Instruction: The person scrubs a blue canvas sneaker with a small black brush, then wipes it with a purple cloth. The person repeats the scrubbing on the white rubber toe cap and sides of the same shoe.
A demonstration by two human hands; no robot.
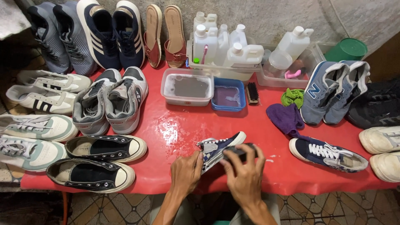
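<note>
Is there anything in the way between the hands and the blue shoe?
No. The left hand already rests on the blue checkered shoe, and the right hand presses a dark brush onto it. Nothing visible lies between them. The matching shoe sits apart to the right on the red table.

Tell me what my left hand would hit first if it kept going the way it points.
Probably the navy sneaker your left hand already touches; beyond it, the blue tub, though depth is unclear.
</note>
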